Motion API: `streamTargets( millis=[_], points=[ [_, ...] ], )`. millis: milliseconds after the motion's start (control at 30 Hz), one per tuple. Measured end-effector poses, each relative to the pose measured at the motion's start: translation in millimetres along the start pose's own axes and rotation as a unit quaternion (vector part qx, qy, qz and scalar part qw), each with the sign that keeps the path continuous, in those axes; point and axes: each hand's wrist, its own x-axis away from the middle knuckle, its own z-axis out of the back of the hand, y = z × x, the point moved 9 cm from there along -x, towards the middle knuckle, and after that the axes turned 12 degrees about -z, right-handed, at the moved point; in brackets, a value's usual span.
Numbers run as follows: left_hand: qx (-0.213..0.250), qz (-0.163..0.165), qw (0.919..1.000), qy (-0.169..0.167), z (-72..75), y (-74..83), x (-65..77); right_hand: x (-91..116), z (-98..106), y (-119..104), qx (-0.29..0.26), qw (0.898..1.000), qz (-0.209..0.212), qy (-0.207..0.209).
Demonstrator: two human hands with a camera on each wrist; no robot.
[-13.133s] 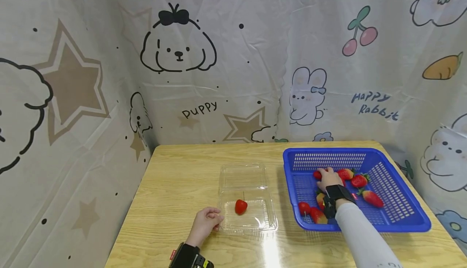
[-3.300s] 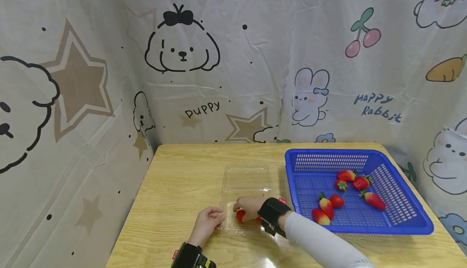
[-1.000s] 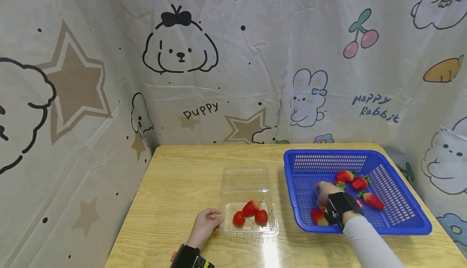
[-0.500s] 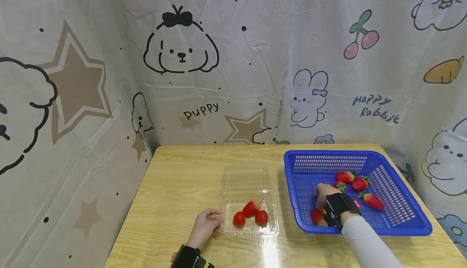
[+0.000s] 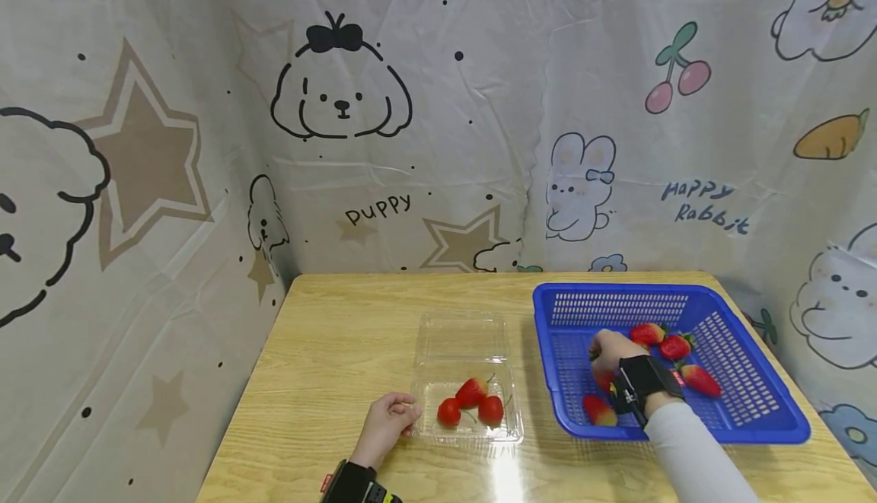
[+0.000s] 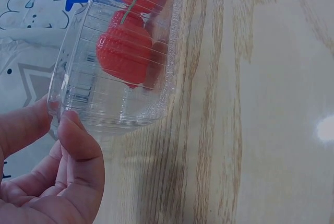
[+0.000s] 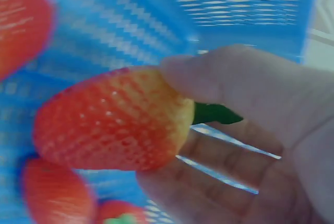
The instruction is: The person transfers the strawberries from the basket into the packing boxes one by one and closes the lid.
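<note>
My left hand (image 5: pixel 384 425) pinches the left rim of an open clear plastic clamshell box (image 5: pixel 428 393) between thumb and fingers, as the left wrist view shows close up. Inside its base lie a strawberry (image 5: pixel 471 393) and two cherries, one on the left (image 5: pixel 449 412) and one on the right (image 5: pixel 490 409), with thin stems. Within the blue basket (image 5: pixel 788 412), my right hand (image 5: pixel 615 349) grips a strawberry (image 7: pixel 112 122) by its pale, leafy end. In the right wrist view its red tip points away from the palm, close over other fruit.
More strawberries lie in the basket: one in front (image 5: pixel 599 410), one at the back (image 5: pixel 647 333) and others to the right (image 5: pixel 699 380). The clamshell's lid (image 5: pixel 462 335) lies folded back on the wooden table (image 5: pixel 329 335). A patterned cloth (image 5: pixel 479 107) hangs behind.
Two more fruits have come into the box since the oldest frame. Over the last half second my right hand has risen slightly with the strawberry; my left hand stays put.
</note>
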Motion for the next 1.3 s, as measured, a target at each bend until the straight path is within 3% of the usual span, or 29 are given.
streamTargets(
  millis=[133, 333, 633, 833, 933, 1033, 1133, 1300],
  points=[
    [-0.001, 0.002, 1.0, -0.003, 0.5, -1.2, 0.7, 0.1, 24.8, -21.5, -0.018, 0.998, 0.057, 0.035],
    [0.002, 0.003, 1.0, -0.003, 0.4, -1.7, 1.2, 16.4, 60.8, -64.4, -0.056, 0.984, 0.13, 0.108],
    [0.0, -0.001, 1.0, -0.002, -0.4, -0.7, 0.5, 45.5, 70.4, -127.5, -0.115, 0.95, 0.245, 0.156],
    [-0.004, 0.0, 1.0, -0.002, -0.5, 1.7, 0.3, 60.5, 50.9, -167.1, -0.124, 0.918, 0.336, 0.173],
    [-0.003, 0.0, 1.0, -0.002, -0.8, 1.4, 0.1, 64.6, 35.6, -184.8, -0.125, 0.9, 0.383, 0.165],
    [-0.001, 0.0, 1.0, -0.003, -0.7, 1.3, 0.3, 65.7, 17.0, -201.3, -0.11, 0.89, 0.418, 0.147],
    [-0.002, -0.001, 1.0, -0.002, -0.2, 0.9, 0.2, 63.8, -4.0, -215.7, -0.084, 0.895, 0.422, 0.117],
    [-0.002, 0.005, 1.0, -0.002, -0.8, -1.5, 0.6, 54.1, -42.6, -226.4, -0.041, 0.913, 0.401, 0.061]
  ],
)
